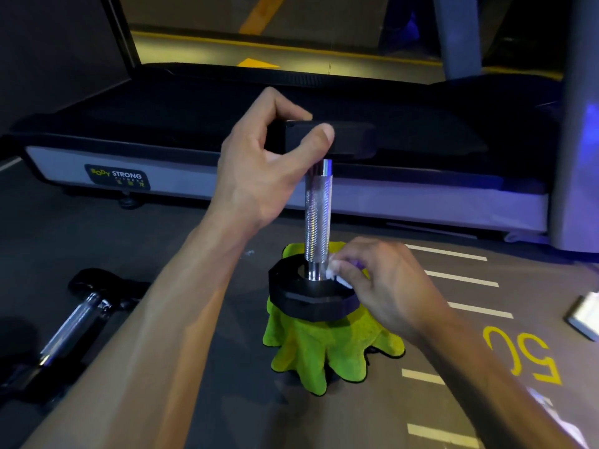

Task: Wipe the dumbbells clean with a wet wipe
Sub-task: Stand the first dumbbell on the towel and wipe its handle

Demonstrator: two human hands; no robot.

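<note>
Upright dumbbell (317, 222) on a green cloth (324, 345), its top head gripped by the left hand (259, 166) while the right hand (385, 286) pinches a wet wipe (337, 273) against the lower collar; the soft, bunched footing may let it topple if that grip loosens.

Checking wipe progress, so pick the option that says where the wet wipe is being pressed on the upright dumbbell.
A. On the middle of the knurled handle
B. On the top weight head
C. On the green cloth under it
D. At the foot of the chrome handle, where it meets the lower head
D: the right hand pinches the wet wipe against the foot of the chrome handle, just above the lower head, while the left hand grips the top head.
</note>
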